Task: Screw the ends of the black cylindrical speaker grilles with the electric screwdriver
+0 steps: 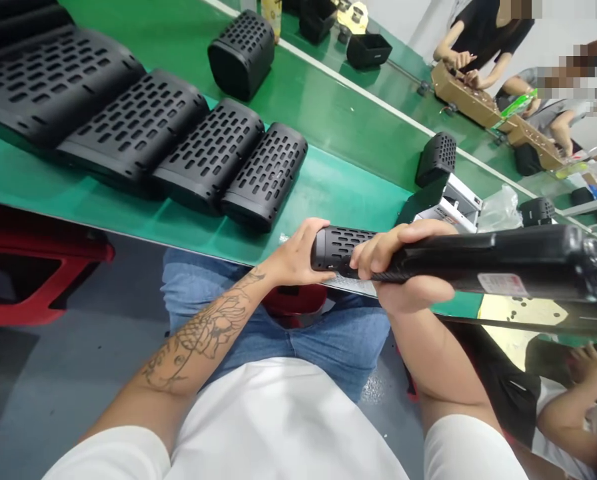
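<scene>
The left hand (301, 257) was curved around the left end of a perforated black speaker housing (351, 241), the thumb and fingers spread to its width and gripping it firmly. This housing lay on its side at the near edge of the green worktable (348, 180), just above the lap. The right hand (391, 250) was wrapped around the front part of a black power screwdriver (483, 260), fingers closed over it, fingertips close to the housing's right part. The driver's tip was hidden, so whether it touched the housing could not be told. A white label (503, 284) showed on its body.

To the left, more black perforated housings (266, 177) stood in a slanting row, close beside one another. Another housing (243, 53) stood farther back, beyond the row. To the right, past the right hand, were a black-and-white box (453, 203) and a clear plastic bag (501, 210), with one more housing (437, 160) just behind the box. At far right, a co-worker's hands (461, 60) were over a brown carton (466, 93). A red stool (43, 280) stood at near left.
</scene>
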Demonstrator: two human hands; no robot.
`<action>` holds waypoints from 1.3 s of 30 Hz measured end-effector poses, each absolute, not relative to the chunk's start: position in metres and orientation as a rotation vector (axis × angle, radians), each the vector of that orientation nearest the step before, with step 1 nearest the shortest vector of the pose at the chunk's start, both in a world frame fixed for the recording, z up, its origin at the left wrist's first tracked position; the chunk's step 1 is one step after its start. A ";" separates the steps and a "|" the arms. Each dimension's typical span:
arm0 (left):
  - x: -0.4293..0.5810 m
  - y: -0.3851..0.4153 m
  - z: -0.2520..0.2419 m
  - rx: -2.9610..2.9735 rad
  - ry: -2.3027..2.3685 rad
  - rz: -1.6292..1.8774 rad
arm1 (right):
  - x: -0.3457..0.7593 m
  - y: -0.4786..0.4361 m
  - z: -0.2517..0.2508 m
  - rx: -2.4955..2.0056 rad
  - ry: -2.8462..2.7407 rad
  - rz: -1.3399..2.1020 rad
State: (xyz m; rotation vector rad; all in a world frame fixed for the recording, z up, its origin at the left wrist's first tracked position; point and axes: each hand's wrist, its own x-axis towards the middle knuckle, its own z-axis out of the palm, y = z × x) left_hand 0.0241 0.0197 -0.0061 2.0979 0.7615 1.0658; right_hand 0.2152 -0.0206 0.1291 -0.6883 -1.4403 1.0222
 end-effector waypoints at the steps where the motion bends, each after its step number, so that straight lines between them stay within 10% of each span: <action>1: 0.025 0.020 -0.007 2.104 0.750 1.078 | 0.213 -0.018 0.127 -0.623 -1.416 0.986; 39: 0.022 0.017 0.011 2.000 0.836 0.853 | 0.187 -0.022 0.133 -0.651 -1.379 1.003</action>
